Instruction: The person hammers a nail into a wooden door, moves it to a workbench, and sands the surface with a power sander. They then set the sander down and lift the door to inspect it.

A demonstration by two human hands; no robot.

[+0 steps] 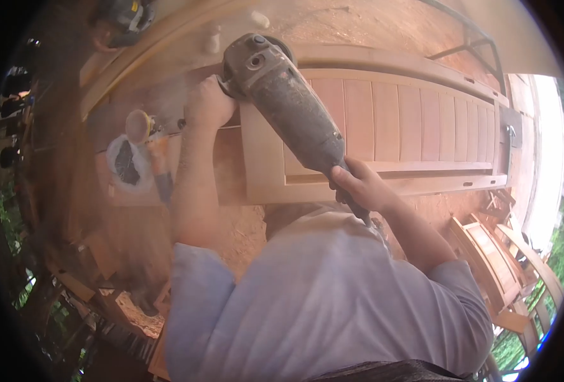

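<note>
Both hands grip a grinder lying across a slatted wooden door. The left hand is closed round something at the grinder's head, probably a side handle, hidden by the fist. The right hand wraps the rear grip. The disc is hidden under the head. Dust blurs the small things at left.
</note>
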